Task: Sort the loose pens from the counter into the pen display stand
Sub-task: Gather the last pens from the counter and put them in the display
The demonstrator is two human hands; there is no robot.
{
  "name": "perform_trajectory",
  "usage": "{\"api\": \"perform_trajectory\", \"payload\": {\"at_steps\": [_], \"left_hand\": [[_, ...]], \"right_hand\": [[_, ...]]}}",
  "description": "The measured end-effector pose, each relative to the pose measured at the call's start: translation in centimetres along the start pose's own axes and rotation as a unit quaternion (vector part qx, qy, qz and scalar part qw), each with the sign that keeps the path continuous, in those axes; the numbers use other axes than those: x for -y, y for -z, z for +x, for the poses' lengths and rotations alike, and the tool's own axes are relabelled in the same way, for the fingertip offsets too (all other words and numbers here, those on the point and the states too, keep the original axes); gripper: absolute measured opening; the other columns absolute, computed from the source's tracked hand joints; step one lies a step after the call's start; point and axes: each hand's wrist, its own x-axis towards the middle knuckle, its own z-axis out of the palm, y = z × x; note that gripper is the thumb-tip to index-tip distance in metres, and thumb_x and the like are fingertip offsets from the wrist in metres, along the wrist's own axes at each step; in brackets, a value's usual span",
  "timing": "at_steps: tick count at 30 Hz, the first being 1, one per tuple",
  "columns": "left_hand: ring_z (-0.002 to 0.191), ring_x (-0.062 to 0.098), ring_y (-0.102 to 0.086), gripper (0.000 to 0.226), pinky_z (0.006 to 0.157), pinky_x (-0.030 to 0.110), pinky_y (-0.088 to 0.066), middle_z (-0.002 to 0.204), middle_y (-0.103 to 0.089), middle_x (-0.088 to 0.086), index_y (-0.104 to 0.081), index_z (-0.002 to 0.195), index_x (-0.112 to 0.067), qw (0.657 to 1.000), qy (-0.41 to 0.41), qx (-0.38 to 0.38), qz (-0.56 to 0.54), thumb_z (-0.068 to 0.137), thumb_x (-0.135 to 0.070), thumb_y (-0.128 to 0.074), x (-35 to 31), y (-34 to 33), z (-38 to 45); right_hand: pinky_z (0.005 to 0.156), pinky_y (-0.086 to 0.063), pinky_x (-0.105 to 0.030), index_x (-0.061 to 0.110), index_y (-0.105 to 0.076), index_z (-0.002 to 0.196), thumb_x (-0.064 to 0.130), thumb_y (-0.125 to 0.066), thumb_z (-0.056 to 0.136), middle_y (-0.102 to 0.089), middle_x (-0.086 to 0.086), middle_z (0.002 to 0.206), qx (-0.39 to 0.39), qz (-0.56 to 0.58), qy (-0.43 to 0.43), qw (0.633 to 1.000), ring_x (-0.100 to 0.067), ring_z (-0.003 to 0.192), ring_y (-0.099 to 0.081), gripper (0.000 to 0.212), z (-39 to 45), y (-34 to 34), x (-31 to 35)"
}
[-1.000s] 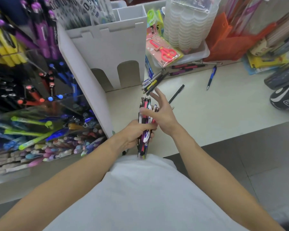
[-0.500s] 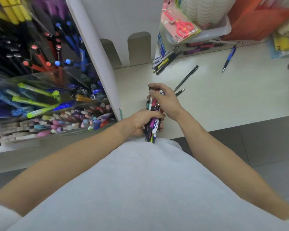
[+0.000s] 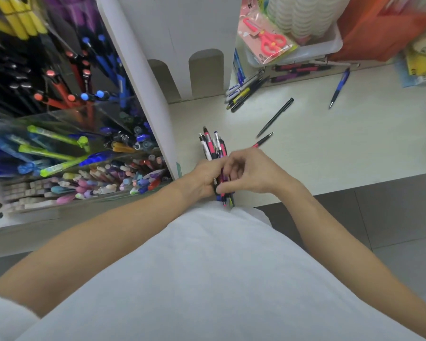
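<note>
Pens point(image 3: 213, 148) bunched in left hand point(image 3: 203, 177), long axis near-to-far; right hand point(image 3: 250, 172) pinches one; display stand point(image 3: 89, 153) lies just left, nearer the left hand.

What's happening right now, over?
Left hand grips pen bundle; right hand pinches it too. Black pen loose on counter. Nothing blocking.

Glossy plastic pens point(image 3: 213, 148), clear acrylic-looking display stand point(image 3: 67, 116), matt pale counter point(image 3: 330, 143), prob. laminate.
</note>
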Motion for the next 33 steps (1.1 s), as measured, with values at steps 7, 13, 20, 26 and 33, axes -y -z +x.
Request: {"api": "perform_trajectory", "payload": {"at_steps": [7,13,20,26,33], "left_hand": [[0.039,0.022,-0.054,0.022,0.042,0.026,-0.048,0.049,-0.055,0.012,-0.06,0.07,0.0,1.0,-0.008,-0.016,0.013,0.087,-0.006,-0.072,0.2,0.4,0.5],[0.062,0.024,-0.062,0.016,0.066,0.035,-0.055,0.066,-0.064,0.01,-0.065,0.08,-0.003,0.991,-0.103,0.026,0.077,0.081,-0.01,-0.079,0.0,0.3,0.5],[0.067,0.024,-0.067,0.009,0.068,0.038,-0.058,0.082,-0.067,0.011,-0.061,0.1,-0.001,0.971,-0.108,0.184,0.111,0.093,-0.005,-0.065,-2.0,0.4,-3.9],[0.069,0.021,-0.064,0.01,0.069,0.035,-0.057,0.09,-0.07,0.017,-0.065,0.102,-0.003,0.956,-0.162,0.228,0.083,0.098,-0.011,-0.06,-3.8,2.3,-8.4],[0.07,0.02,-0.065,0.014,0.07,0.035,-0.057,0.083,-0.065,0.005,-0.06,0.103,-0.006,0.962,-0.221,0.161,0.021,0.093,-0.016,-0.063,-4.1,6.1,-12.3]], "right_hand": [[0.056,-0.038,-0.017,0.019,-0.073,0.074,0.027,-0.091,0.073,-0.057,0.008,0.061,-0.053,-0.021,0.027,0.998,-0.003,0.055,-0.047,0.019,0.3,-3.0,-2.2],[0.073,-0.059,-0.036,0.005,-0.06,0.093,0.015,-0.057,0.103,-0.072,-0.021,0.092,-0.113,0.259,0.029,0.959,-0.028,0.084,-0.071,0.014,-0.7,0.5,-2.6],[0.04,-0.028,-0.022,0.008,-0.058,0.109,0.032,-0.04,0.11,-0.04,-0.002,0.061,-0.241,0.348,-0.003,0.906,-0.016,0.041,-0.033,0.03,-0.8,1.3,-0.3],[0.053,-0.04,-0.031,0.016,-0.072,0.118,0.006,-0.041,0.102,-0.05,-0.012,0.07,-0.135,0.349,0.02,0.927,-0.018,0.055,-0.042,0.036,-2.1,0.6,4.9],[0.045,-0.033,-0.025,0.011,-0.065,0.094,0.016,-0.074,0.092,-0.065,-0.015,0.087,-0.208,0.318,-0.017,0.925,-0.014,0.045,-0.045,0.011,-3.8,-1.0,9.3]]}}
